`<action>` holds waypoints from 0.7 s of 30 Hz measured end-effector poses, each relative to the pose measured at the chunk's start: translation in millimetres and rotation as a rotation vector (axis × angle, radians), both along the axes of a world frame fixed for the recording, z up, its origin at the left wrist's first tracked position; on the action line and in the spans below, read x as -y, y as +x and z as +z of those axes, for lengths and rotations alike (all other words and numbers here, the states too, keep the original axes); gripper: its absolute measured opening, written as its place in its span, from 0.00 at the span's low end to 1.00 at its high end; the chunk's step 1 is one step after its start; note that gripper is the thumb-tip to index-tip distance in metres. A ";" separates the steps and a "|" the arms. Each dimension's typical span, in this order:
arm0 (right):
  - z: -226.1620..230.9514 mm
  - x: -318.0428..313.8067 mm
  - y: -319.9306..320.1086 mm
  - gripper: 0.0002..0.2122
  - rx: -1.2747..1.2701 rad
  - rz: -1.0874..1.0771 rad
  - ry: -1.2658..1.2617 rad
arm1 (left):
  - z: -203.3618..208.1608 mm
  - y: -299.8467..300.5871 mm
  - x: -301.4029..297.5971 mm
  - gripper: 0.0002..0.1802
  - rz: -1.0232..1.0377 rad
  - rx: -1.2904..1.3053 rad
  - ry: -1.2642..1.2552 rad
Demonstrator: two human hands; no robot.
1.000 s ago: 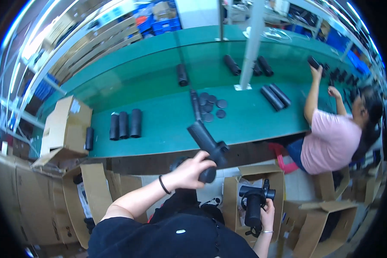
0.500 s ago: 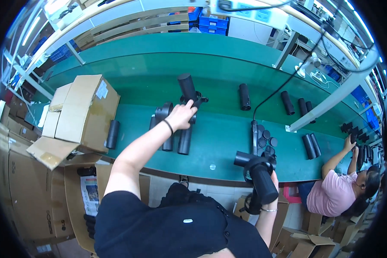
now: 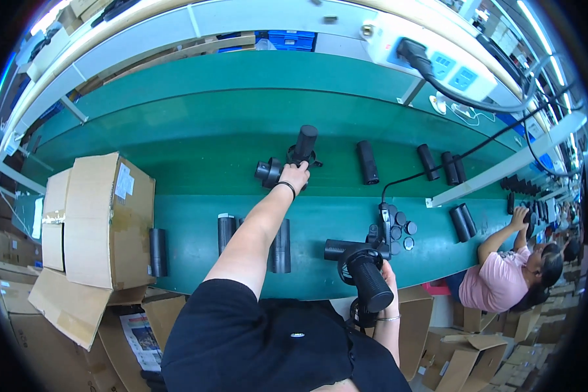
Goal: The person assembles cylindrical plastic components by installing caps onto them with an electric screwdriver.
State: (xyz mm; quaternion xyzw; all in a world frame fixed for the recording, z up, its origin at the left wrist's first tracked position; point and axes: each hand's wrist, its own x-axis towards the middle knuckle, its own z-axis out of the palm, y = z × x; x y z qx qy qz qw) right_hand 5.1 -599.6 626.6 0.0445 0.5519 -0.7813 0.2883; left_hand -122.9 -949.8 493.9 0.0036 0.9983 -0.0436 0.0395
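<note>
Over the green counter (image 3: 333, 219), my left hand (image 3: 295, 176) grasps one black device (image 3: 306, 142), my right hand (image 3: 389, 279) a second device (image 3: 370, 282) by the near edge.

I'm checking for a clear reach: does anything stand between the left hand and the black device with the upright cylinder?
Nothing visible does: the left hand is right at the black device, its fingers over the lower part. The nearest black tubes lie on the wearer's side of the hand, partly hidden by the forearm.

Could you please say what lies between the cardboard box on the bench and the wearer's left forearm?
At least two black cylinders, as the head view shows.
</note>
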 end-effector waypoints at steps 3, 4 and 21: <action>-5.7 6.0 -6.3 0.15 -0.109 0.063 0.071 | 8.0 -0.6 -5.0 0.24 0.008 0.138 0.105; -1.5 10.9 -11.0 0.14 -0.045 0.034 0.056 | 9.3 0.6 -1.2 0.25 -0.018 0.171 0.168; -6.9 68.1 -55.9 0.11 0.327 0.087 -0.060 | 79.9 60.3 72.9 0.32 0.366 -0.596 0.735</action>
